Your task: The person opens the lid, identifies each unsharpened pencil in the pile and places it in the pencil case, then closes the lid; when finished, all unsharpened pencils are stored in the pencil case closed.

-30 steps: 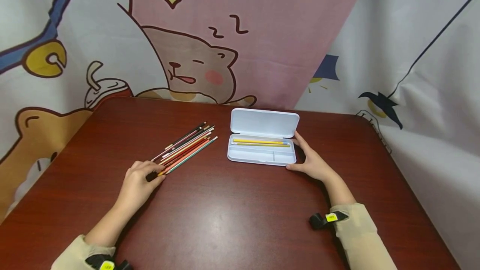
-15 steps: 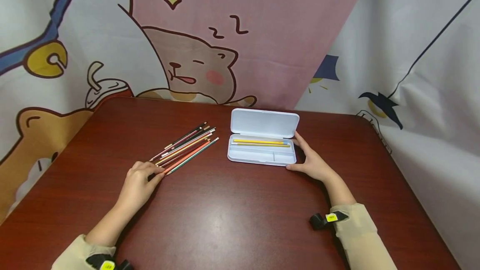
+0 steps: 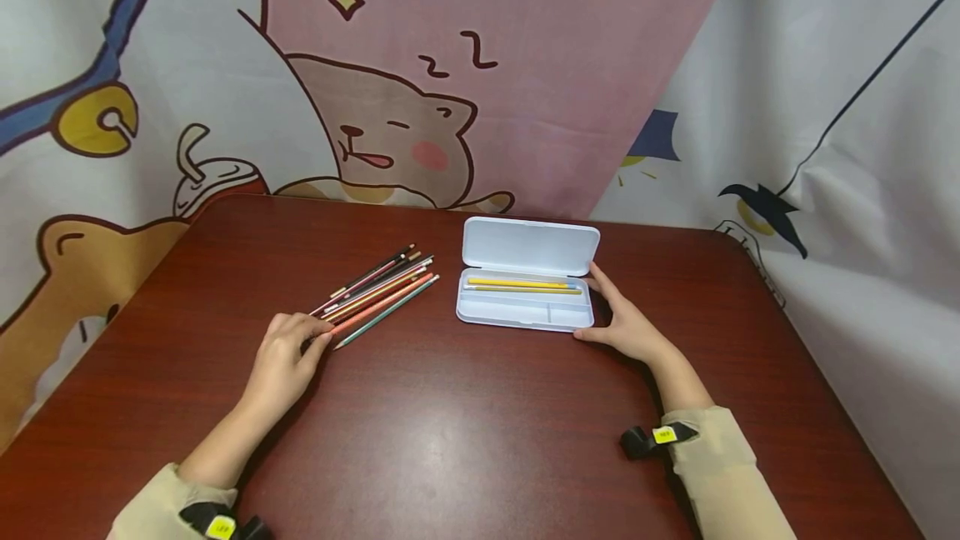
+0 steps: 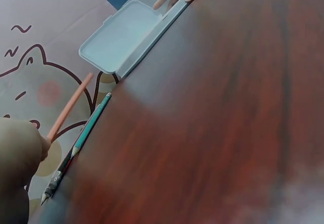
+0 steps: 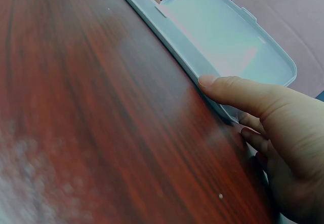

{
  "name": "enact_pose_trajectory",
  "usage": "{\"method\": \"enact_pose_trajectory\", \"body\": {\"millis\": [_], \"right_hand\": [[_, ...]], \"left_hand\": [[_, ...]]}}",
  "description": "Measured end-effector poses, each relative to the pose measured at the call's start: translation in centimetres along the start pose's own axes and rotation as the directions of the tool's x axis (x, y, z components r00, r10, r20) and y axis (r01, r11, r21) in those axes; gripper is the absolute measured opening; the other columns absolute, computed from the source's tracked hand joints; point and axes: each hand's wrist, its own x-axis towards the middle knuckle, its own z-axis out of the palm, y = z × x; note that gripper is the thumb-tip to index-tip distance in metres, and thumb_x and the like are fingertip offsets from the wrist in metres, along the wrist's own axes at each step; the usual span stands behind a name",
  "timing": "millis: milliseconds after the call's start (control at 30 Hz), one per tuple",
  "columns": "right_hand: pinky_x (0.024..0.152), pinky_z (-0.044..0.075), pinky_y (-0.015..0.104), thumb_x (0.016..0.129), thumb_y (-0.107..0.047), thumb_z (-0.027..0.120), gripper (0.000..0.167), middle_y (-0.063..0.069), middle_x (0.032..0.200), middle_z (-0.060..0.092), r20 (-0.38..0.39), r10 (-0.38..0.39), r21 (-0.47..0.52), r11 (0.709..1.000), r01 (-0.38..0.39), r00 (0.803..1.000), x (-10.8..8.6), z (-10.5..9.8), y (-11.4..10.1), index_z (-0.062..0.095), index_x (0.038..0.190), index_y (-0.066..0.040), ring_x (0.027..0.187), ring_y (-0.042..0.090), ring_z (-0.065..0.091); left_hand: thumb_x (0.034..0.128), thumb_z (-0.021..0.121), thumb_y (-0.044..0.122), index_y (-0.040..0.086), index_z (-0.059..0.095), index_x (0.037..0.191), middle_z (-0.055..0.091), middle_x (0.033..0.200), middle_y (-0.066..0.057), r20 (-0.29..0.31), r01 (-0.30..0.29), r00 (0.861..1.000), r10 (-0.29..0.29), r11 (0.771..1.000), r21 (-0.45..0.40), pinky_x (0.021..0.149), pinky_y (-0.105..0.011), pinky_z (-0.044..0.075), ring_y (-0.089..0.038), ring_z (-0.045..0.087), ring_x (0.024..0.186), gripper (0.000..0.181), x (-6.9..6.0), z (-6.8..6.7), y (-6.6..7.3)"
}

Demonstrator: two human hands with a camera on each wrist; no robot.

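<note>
My left hand (image 3: 288, 357) pinches the near end of an orange pencil (image 3: 386, 302) between thumb and fingers. In the left wrist view this orange pencil (image 4: 71, 107) slants up off the table, above a teal pencil (image 4: 92, 123). Several more coloured pencils (image 3: 367, 283) lie in a loose diagonal bundle beside it, their near ends partly hidden by the hand. A white pencil case (image 3: 510, 313) stands with its lid up, holding two yellowish pencils (image 3: 517, 282) in its rear compartment. My right hand (image 3: 633, 327) grips the case's right end, thumb (image 5: 230, 89) at the front edge.
The brown wooden table (image 3: 450, 423) has a printed cloth (image 3: 570, 65) hanging along its back and sides. Black straps with small devices (image 3: 637, 442) sit on both wrists. The case's lid (image 3: 531, 246) rises near the table's back edge.
My left hand has shifted slightly up and right, and the orange pencil has come with it, apart from the teal one. My right hand and the case stay put.
</note>
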Motion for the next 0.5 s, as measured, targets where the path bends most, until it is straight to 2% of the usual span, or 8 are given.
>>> {"method": "enact_pose_trajectory", "body": {"millis": [133, 433, 500], "right_hand": [[0.108, 0.013, 0.055, 0.073, -0.021, 0.085, 0.115, 0.013, 0.146, 0.038, -0.002, -0.003, -0.002, 1.0, 0.003, 1.0, 0.0, 0.0, 0.0, 0.004, 0.155, -0.022, 0.137, 0.027, 0.023], [0.108, 0.013, 0.055, 0.073, -0.019, 0.085, 0.115, 0.015, 0.145, 0.038, -0.01, -0.012, -0.007, 1.0, 0.012, 1.0, 0.0, 0.1, 0.1, 0.005, 0.155, -0.019, 0.136, 0.03, 0.025], [0.107, 0.013, 0.055, 0.072, -0.018, 0.085, 0.115, 0.015, 0.145, 0.038, -0.011, -0.012, -0.006, 1.0, 0.012, 1.0, 0.0, 0.1, 0.1, 0.005, 0.155, -0.019, 0.136, 0.03, 0.025]], "left_hand": [[0.0786, 0.073, -0.007, 0.001, 0.07, 0.088, 0.066, 0.087, -0.005, -0.008, -0.027, 1.0, 0.026, 0.999, -0.035, 0.072, -0.03, 0.035, -0.019, 0.048, 0.084, 0.013, 0.5, 0.5, 0.3], [0.0783, 0.074, -0.005, 0.0, 0.07, 0.09, 0.067, 0.091, -0.007, 0.019, -0.099, 0.995, 0.101, 0.991, -0.092, 0.076, -0.037, 0.038, -0.024, 0.05, 0.088, 0.014, 2.0, 2.6, 1.6], [0.0791, 0.073, -0.005, 0.001, 0.07, 0.091, 0.067, 0.092, -0.007, 0.027, -0.112, 0.993, 0.115, 0.988, -0.105, 0.084, -0.042, 0.038, -0.025, 0.051, 0.089, 0.013, 2.4, 3.3, 2.0]]}}
